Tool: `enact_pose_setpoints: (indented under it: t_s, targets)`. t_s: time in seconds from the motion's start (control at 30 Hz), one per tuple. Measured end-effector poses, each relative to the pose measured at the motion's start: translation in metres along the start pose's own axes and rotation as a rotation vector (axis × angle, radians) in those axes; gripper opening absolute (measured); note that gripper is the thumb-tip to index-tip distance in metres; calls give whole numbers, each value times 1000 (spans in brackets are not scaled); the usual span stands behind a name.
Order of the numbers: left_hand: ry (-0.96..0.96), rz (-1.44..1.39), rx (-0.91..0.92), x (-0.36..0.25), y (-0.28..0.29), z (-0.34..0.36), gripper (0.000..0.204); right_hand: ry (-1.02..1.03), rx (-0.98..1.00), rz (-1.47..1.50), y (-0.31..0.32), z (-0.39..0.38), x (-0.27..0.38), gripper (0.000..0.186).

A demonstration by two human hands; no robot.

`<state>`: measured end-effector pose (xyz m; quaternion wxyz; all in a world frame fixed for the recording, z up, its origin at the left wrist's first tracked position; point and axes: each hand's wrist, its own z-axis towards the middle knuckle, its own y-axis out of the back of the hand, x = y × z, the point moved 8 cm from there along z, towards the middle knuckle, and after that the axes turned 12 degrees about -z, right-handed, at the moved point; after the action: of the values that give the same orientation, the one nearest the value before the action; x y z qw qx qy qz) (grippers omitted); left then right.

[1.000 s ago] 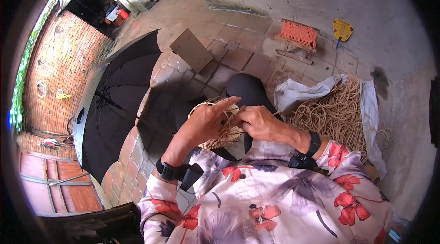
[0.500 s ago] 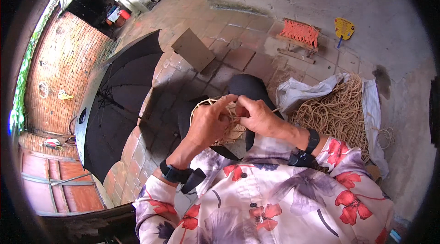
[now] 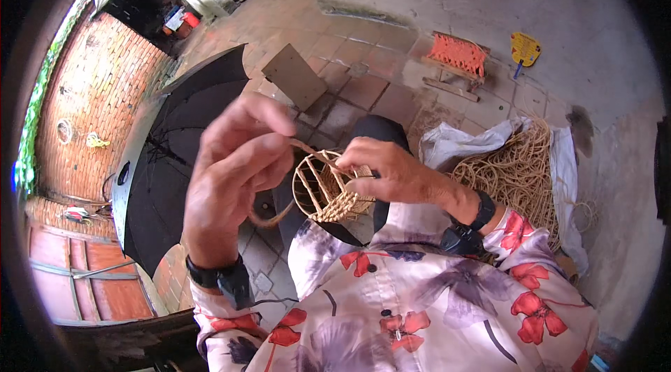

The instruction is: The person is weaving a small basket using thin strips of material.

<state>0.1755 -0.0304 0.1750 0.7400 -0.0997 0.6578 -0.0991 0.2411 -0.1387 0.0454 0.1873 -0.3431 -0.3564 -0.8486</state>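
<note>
An open black umbrella (image 3: 175,155) lies on the tiled floor (image 3: 363,57). Just past its upper edge rests a flat brown board (image 3: 293,77), and farther that way stand a small orange woven stool (image 3: 458,56) and a yellow hand fan (image 3: 524,49). Well across from the umbrella, a heap of tan cord (image 3: 517,173) sits on a white sack (image 3: 458,142).

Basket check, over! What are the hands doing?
Left hand pulling strand. Right hand holding basket. Nothing in the way.
</note>
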Motion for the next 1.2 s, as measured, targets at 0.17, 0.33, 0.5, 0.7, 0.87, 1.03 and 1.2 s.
enact_pose_setpoints:
  t_s: [0.17, 0.33, 0.5, 0.7, 0.87, 1.03, 1.2]
  targets:
    - [-283, -73, 30, -33, -4, -13, 30, -82, -3, 351, 13, -2, -3, 27]
    - [-228, 618, -215, 56, 53, -24, 17, -519, -176, 1126, 14, -47, -80, 41]
    - [-178, 1150, -89, 124, 7, -23, 12, -735, -231, 1219, 3, -106, -113, 40]
    - [-87, 1232, -161, 132, 10, -18, 8, -1015, -4, 971, -5, -136, -127, 43]
    - [-34, 1316, -202, 139, 14, -20, 10, -932, 266, -167, 45, -126, -125, 45]
    - [-206, 1483, -204, 141, 4, -20, 16, -156, -7, -460, 13, -60, -47, 22]
    - [-221, 1478, -180, 139, 1, -21, 17, -54, 227, -675, -35, -54, -40, 15]
